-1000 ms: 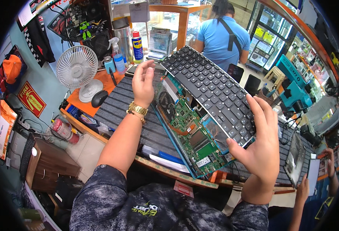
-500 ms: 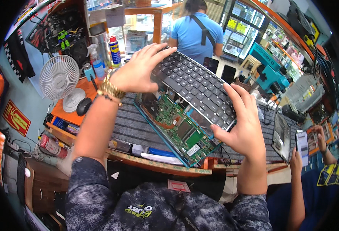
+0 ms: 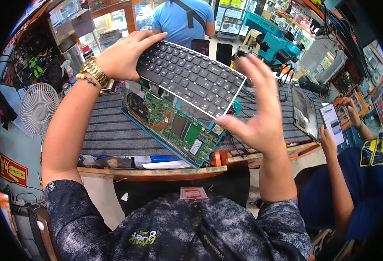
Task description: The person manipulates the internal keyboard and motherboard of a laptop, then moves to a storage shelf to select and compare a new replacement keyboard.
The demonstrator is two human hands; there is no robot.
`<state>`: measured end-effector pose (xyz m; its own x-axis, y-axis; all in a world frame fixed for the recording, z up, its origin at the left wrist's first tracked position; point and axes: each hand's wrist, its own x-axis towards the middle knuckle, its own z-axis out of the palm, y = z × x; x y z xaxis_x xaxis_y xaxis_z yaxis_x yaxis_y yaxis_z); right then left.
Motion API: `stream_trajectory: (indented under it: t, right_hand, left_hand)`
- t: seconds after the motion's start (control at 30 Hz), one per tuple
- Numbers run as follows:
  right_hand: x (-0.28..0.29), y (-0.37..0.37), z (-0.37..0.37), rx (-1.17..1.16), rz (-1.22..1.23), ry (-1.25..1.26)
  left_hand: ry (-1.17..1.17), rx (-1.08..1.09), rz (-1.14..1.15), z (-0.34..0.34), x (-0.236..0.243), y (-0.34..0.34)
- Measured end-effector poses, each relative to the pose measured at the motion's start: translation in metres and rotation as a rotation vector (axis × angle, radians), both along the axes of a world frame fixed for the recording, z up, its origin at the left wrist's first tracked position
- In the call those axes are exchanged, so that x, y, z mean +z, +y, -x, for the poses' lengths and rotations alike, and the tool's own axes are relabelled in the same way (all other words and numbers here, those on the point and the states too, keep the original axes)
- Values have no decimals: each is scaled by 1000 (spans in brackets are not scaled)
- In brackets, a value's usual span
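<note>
Two bare hands are raised above the work surface (image 3: pixel 102 135), whose ribbed grey covering stops short of a wooden front edge. The left hand (image 3: pixel 122 56) grasps the left end of a black laptop keyboard (image 3: pixel 193 78), its fingers reaching over the far left corner and its thumb at the near left side. The right hand (image 3: pixel 261 114) is spread and unclenched at the keyboard's other end: its fingers stand clear of the keys, while the thumb tip lies at the near right corner, and whether it touches there I cannot tell. The keyboard slants, held over an opened laptop base (image 3: pixel 167 138) and hiding the base's far part. This base lies askew around the middle of the surface, its near corner reaching the front edge; it shows a green circuit board (image 3: pixel 158 106), a round black fan (image 3: pixel 136 104) and a copper-coloured heat pipe (image 3: pixel 161 125). Two dark phones (image 3: pixel 224 53) stand out near the surface's far edge, beyond the keyboard. A thin dark laptop panel (image 3: pixel 303 113) lies toward the right end, close to the front edge. Just past that end, a co-worker's hands (image 3: pixel 327 138) hold a lit phone (image 3: pixel 332 123).
</note>
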<state>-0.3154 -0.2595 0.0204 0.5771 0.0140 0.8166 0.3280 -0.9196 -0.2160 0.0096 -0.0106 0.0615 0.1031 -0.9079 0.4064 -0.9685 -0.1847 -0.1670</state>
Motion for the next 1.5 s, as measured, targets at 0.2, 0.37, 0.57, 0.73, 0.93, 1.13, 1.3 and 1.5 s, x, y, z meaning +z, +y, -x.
stream_trajectory:
  t: [0.2, 0.37, 0.57, 0.73, 0.93, 1.13, 1.3, 1.5]
  right_hand:
    - [-98, -9, 59, -17, -512, -152]
    - [-147, 31, 67, 54, -174, 381]
    - [-169, 38, 63, 25, -122, 385]
    - [-162, 36, 58, 73, -37, 350]
    - [-153, 29, 65, 1, -103, 310]
    - [-142, -37, 75, -338, -470, 213]
    - [-140, -80, 89, -301, -287, 323]
    - [-126, -62, 99, -249, -196, 606]
  left_hand:
    - [-8, -8, 1, 3, -3, -7]
    - [-8, 35, -24, 2, -1, -2]
    - [-28, 4, -11, 4, -3, -6]
    - [-24, 34, -59, 5, 0, -7]
    - [-22, 45, -63, 6, -1, -7]
    - [-10, 31, -44, 6, -3, -5]
    - [-35, 21, -25, 2, -4, -5]
    - [-47, 5, -5, 0, -5, 0]
